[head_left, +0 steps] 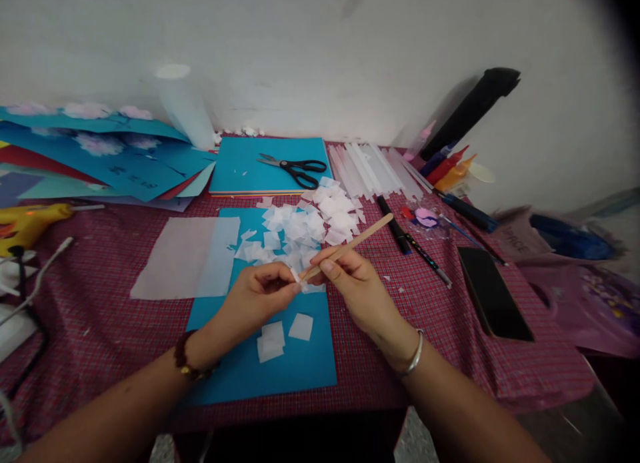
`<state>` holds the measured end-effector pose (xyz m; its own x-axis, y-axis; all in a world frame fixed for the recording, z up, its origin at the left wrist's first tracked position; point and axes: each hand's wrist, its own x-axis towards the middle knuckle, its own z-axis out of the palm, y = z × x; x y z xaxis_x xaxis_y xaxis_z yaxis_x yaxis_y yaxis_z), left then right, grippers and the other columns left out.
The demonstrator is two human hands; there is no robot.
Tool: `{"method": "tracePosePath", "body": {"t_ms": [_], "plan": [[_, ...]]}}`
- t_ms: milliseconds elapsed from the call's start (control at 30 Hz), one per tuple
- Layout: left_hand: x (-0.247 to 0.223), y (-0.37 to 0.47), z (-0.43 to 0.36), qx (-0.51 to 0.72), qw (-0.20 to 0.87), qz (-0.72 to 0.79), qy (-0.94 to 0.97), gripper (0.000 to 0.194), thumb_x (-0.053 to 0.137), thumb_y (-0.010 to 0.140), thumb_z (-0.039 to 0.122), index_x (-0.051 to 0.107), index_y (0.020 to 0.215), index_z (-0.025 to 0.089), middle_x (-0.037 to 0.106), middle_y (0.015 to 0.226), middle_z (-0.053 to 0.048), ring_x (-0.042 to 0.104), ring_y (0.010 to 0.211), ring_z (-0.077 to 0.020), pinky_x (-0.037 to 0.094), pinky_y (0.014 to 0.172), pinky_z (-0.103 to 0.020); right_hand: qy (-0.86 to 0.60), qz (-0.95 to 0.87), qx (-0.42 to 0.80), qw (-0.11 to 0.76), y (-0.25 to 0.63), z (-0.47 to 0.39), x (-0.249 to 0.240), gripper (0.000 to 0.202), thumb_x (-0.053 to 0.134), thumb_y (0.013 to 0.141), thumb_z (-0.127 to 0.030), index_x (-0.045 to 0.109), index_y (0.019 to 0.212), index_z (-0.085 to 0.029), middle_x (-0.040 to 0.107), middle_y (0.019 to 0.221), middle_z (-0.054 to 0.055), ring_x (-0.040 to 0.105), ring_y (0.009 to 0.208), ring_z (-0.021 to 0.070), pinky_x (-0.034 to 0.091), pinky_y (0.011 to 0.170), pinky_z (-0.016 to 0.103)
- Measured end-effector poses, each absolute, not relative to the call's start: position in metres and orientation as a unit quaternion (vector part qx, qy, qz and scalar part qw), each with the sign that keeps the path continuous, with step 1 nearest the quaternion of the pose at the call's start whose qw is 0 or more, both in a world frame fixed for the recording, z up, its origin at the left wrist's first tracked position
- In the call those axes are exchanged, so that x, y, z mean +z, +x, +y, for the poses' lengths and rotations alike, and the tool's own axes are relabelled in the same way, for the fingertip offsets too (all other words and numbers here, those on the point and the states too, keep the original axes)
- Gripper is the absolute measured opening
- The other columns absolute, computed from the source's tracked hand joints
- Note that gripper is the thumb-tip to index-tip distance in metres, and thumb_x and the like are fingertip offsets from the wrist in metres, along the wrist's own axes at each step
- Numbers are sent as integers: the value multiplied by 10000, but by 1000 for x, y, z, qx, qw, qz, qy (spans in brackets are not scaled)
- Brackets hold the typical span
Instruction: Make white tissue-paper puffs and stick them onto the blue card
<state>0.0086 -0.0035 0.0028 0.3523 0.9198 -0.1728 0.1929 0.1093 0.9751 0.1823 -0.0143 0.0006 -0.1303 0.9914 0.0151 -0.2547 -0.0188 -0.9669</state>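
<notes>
My left hand (267,293) pinches a small piece of white paper (296,276) between thumb and fingers. Against that paper rests the lower end of a flat wooden stick (365,234), which my right hand (357,283) grips, its other end pointing up and right. Both hands are over a blue sheet (300,369). Just beyond them is a pile of white paper squares (300,226), pinkish at the right. A few loose squares (301,327) lie on the blue sheet nearer me. A larger thin white sheet (185,259) overlaps its left edge.
Black scissors (300,168) lie on a stack of blue paper (240,176) at the back. A yellow glue gun (35,224) with cables is at the left. On the right are translucent sticks (373,169), black markers (395,226) and a phone (494,293).
</notes>
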Motion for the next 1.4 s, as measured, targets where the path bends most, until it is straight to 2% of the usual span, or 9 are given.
{"method": "tracePosePath", "body": {"t_ms": [133,233,333,400,533,733,867,1033,1400], "plan": [[2,8,-4,316,564,465,604,144,613,749,271,568,676,156,501,617,33,466,532,-80,377,503,-205,-395,-442,612,523,183,-13,-2,72,632,823,-284,672,850,-229,706,739,-25,655,672,102,522,662,231],[-1,9,-6,339,509,460,644,63,605,746,224,578,750,167,547,702,15,511,608,-98,418,562,-220,-389,-411,632,529,183,-12,-6,91,628,832,-299,673,869,-230,713,731,-20,662,667,106,527,661,232],[-4,12,-8,368,431,449,691,169,635,711,182,577,870,186,565,828,-3,542,709,-120,449,623,-239,-377,-381,654,533,182,-12,-8,99,621,841,-305,673,884,-232,721,744,-14,672,672,112,536,683,248],[-6,14,-8,373,416,450,696,173,638,710,178,571,870,186,559,840,-7,541,725,-125,449,625,-242,-365,-373,668,530,181,-13,-7,96,622,841,-303,670,887,-234,727,771,-9,680,691,123,542,714,273],[-7,13,-4,373,505,461,627,66,602,756,216,557,772,171,538,749,11,515,674,-106,431,621,-228,-348,-382,684,515,181,-15,-3,97,604,854,-296,663,900,-233,732,863,10,689,766,142,533,761,302],[-9,6,-1,362,655,429,506,56,602,758,215,574,763,166,532,651,37,482,560,-71,401,556,-193,-381,-401,634,541,189,-12,2,112,585,870,-288,678,879,-227,716,940,18,655,800,119,498,703,241],[-11,5,-1,362,667,419,499,21,594,746,183,596,748,163,549,639,30,474,557,-71,389,549,-190,-390,-410,646,513,190,-10,1,99,620,841,-287,693,863,-223,714,942,16,645,812,118,494,719,245],[-9,4,0,354,660,434,501,51,586,742,185,631,744,162,566,604,24,477,537,-76,386,530,-193,-387,-412,669,482,187,-11,-1,123,644,817,-318,690,845,-208,710,766,2,649,712,115,502,656,240],[-9,6,0,343,698,440,449,131,643,743,280,624,731,151,540,529,31,448,453,-64,365,440,-181,-406,-373,649,524,189,-8,-2,142,679,781,-342,686,836,-212,707,745,-6,648,650,111,521,625,233]]}}
